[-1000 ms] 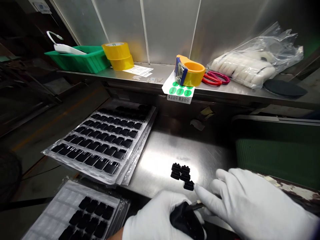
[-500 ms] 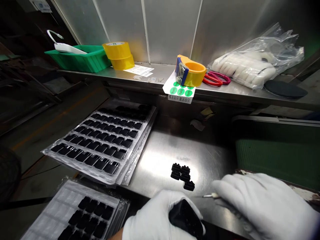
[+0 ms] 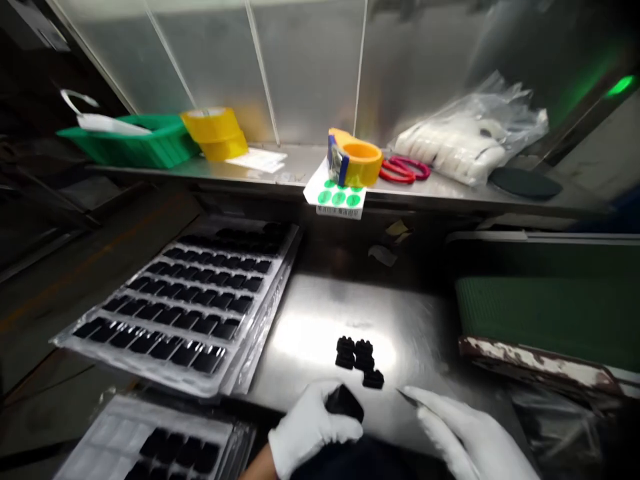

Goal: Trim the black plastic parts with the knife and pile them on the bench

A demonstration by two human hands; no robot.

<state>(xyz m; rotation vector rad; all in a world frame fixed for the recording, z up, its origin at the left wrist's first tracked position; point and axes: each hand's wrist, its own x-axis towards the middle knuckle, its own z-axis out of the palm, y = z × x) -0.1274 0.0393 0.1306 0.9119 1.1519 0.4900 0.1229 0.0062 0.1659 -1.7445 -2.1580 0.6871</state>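
My left hand [image 3: 310,427], in a white glove, is closed around a glossy black plastic part [image 3: 344,403] just above the front edge of the steel bench. To its right, my gloved right hand [image 3: 465,427] pinches a thin pointed tool [image 3: 409,399]; only the dark tip shows, so its kind is unclear. Between and beyond the hands, several small black moulded pieces [image 3: 363,353] lie in a cluster on the steel bench [image 3: 310,307]. The right hand's tool tip is apart from both the held part and these pieces.
Stacked clear trays of black parts [image 3: 170,313] stand left, with another part-filled tray [image 3: 100,433] below. A shelf bears a green basket [image 3: 150,147], tape rolls [image 3: 215,137], a tape dispenser [image 3: 357,160], scissors [image 3: 405,170] and bagged gloves [image 3: 455,147]. A green conveyor belt [image 3: 550,320] runs right.
My left hand has turned and moved slightly left with the black part. The right hand has shifted left and down with its tool. The camera view has also shifted.
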